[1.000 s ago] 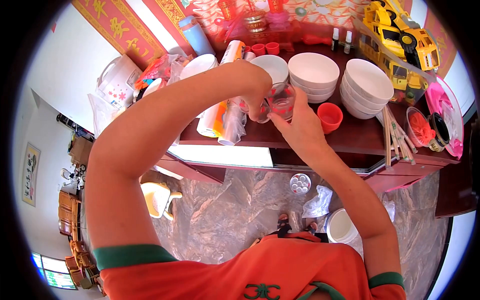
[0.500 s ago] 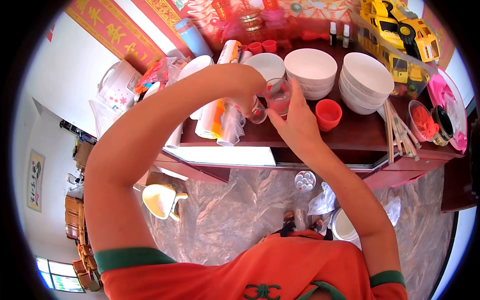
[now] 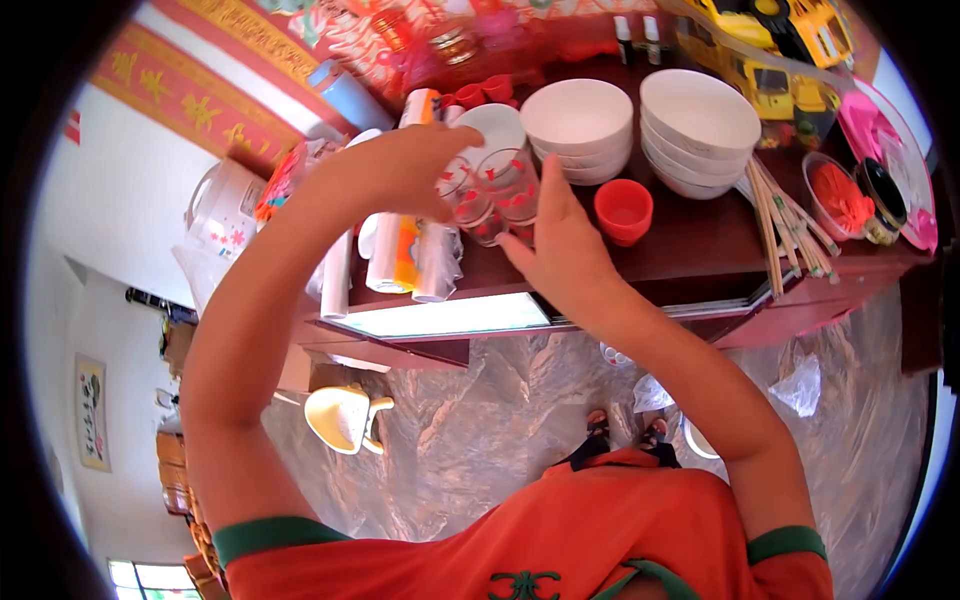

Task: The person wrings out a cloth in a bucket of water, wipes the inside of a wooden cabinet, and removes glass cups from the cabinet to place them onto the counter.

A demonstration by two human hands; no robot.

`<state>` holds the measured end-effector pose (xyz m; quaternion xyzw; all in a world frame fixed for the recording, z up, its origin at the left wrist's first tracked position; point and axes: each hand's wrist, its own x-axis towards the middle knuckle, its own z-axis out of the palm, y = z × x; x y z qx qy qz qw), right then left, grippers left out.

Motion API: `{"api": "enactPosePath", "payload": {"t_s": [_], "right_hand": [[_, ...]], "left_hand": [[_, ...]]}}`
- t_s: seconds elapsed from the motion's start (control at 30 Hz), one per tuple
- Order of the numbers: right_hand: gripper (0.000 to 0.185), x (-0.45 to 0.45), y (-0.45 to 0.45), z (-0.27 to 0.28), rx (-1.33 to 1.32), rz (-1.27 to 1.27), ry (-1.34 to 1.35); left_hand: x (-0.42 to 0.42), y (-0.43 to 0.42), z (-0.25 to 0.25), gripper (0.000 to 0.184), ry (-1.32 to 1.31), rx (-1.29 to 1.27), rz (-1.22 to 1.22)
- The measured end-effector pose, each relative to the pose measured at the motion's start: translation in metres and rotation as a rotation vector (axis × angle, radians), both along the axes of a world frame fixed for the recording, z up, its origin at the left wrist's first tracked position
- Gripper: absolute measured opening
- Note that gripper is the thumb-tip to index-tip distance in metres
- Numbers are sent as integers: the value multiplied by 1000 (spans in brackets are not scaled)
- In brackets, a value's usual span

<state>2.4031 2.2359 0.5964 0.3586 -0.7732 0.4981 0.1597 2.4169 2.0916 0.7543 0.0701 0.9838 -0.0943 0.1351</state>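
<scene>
Two clear drinking glasses with red patterns stand close together at the cabinet's front, the left glass [image 3: 468, 200] and the right glass [image 3: 511, 187]. My left hand [image 3: 415, 168] curls around the left glass from its left side, thumb low and fingers at the rim. On the other side, my right hand [image 3: 570, 240] has its thumb and index finger spread wide. Its thumb tip lies near the base of the left glass and its index finger beside the right glass; whether it touches either I cannot tell. A red cup [image 3: 624, 212] sits just right of my right hand.
Behind stand two stacks of white bowls [image 3: 577, 115] [image 3: 699, 115] and another white bowl [image 3: 497, 122]. Plastic rolls [image 3: 394, 262] lie at left, bundled chopsticks [image 3: 785, 225] at right. Toy trucks [image 3: 770, 85] fill a clear bin. A yellow child's chair [image 3: 340, 418] is on the floor.
The glasses now stand side by side, both more exposed between my hands. My left hand has opened somewhat and shifted left; my right hand has shifted left too. The whole view has shifted.
</scene>
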Motion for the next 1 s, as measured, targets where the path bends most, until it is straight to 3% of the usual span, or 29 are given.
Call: {"api": "enactPosePath", "payload": {"t_s": [0.07, 0.13, 0.17, 0.23, 0.3, 0.4, 0.47, 0.5, 0.53, 0.57, 0.6, 0.63, 0.7, 0.77, 0.83, 0.93, 1.0], "right_hand": [[80, 12, 6, -2, 69, -83, 148], [71, 37, 28, 5, 221, -67, 273], [60, 48, 44, 3, 141, 22, 292], [42, 63, 75, -13, -1, 212, 294], [31, 65, 117, -42, -42, 337, 296], [26, 77, 173, -108, 69, 238, 171], [23, 88, 204, -156, 205, 179, -39], [23, 97, 213, -170, 233, 13, -244], [24, 106, 220, -185, 261, -143, -450], [23, 115, 230, -208, 218, -236, -415], [23, 124, 240, -231, 179, -333, -377], [23, 132, 250, -242, 87, -452, -471], [21, 153, 268, -268, -30, -617, -630], [20, 170, 279, -297, -77, -699, -714], [19, 181, 289, -315, -126, -763, -744], [19, 187, 307, -334, -91, -742, -745], [18, 186, 313, -351, -106, -767, -774]], "left_hand": [[20, -1, 18, 76, 185, 57, -133], [46, 11, 37, 64, 281, 216, -282], [61, 24, 42, 57, 255, 344, -368], [88, 60, 24, 47, -20, 659, -570], [107, 96, -26, 38, -435, 923, -681], [105, 134, -136, 29, -734, 1026, -494], [78, 154, -217, 22, -661, 1011, -170], [57, 171, -257, 19, -588, 1074, 46], [37, 187, -295, 11, -555, 1346, 359], [12, 203, -319, 6, -386, 1367, 440], [-17, 206, -347, 4, -348, 1554, 561], [-38, 231, -340, 5, -320, 1626, 661], [-92, 243, -370, 9, -163, 1561, 645], [-148, 245, -407, 24, 63, 1438, 606], [-215, 216, -454, 38, 298, 1187, 571], [-282, 194, -469, 49, 540, 1143, 283], [-303, 197, -464, 52, 573, 1224, 395]]}}
